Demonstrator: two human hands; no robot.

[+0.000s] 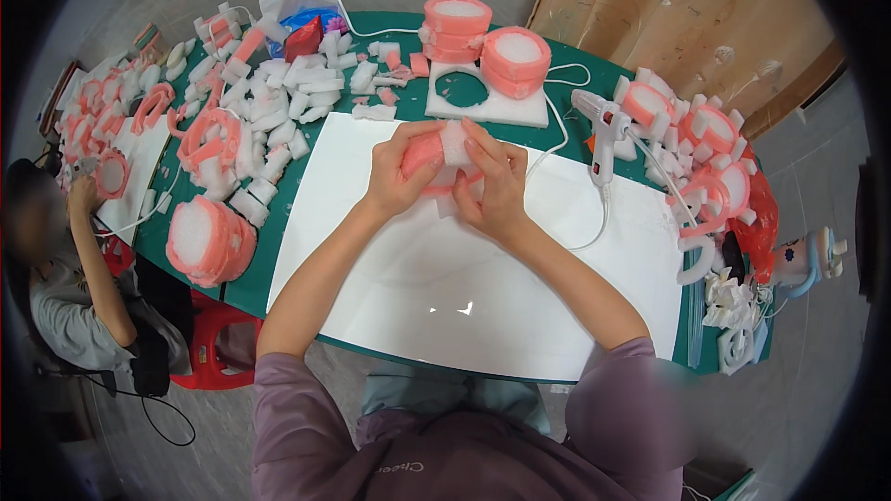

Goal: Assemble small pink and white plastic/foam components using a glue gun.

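Observation:
Over the white sheet (pixel 445 288) in front of me, both hands hold a pink foam ring (pixel 422 154) with a white foam block (pixel 455 143) against its upper side. My left hand (pixel 394 178) wraps around the pink part on its left. From the right, the fingers of my right hand (pixel 499 187) close on the white block, and the thumb presses lower down. My fingers partly cover the piece, so I cannot tell whether the block is stuck to the ring. To the right, a white glue gun (pixel 603 130) stands on the sheet's far edge.
Pink-and-white foam drums (pixel 515 60) stand at the back, beside a white foam sheet with a round hole (pixel 510 111). Another foam drum (pixel 210 241) is at the left. Loose white foam blocks (pixel 269 111) heap beyond it. Foam rings (pixel 715 130) crowd the right. A co-worker (pixel 83 288) sits far left.

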